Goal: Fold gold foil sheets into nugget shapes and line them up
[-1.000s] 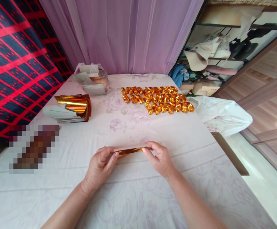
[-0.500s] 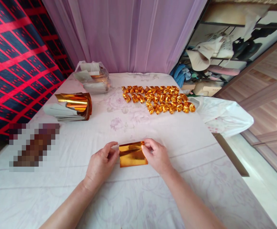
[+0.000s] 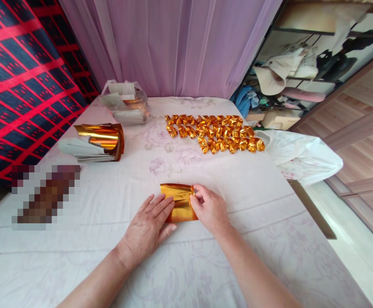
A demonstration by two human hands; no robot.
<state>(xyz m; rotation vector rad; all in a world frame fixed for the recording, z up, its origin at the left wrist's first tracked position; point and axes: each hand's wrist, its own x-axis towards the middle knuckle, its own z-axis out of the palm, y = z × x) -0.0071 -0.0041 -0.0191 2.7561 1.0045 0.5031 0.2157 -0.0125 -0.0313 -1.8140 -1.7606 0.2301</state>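
A shiny gold foil paper sheet (image 3: 182, 210) lies on the cloth-covered table in front of me, creased and with its far edge lifted a little. My left hand (image 3: 151, 222) rests flat on its left side, fingers stretched out and thumb apart near the lower edge. With thumb and fingertips, my right hand (image 3: 210, 209) pinches the sheet's upper right corner. Beyond my hands, several folded gold foil pieces (image 3: 218, 132) sit in three rows.
A curled stack of gold and grey foil paper (image 3: 101, 143) stands at the left. Behind it is a clear plastic bag (image 3: 125, 102) with more paper. A white plastic bag (image 3: 305, 156) hangs by the table's right edge. Shelves (image 3: 295, 77) stand at the right; a purple curtain (image 3: 173, 47) hangs behind.
My left hand has let go of the sheet's upper left corner and now lies flat on its left part. The right hand still pinches the upper right corner.
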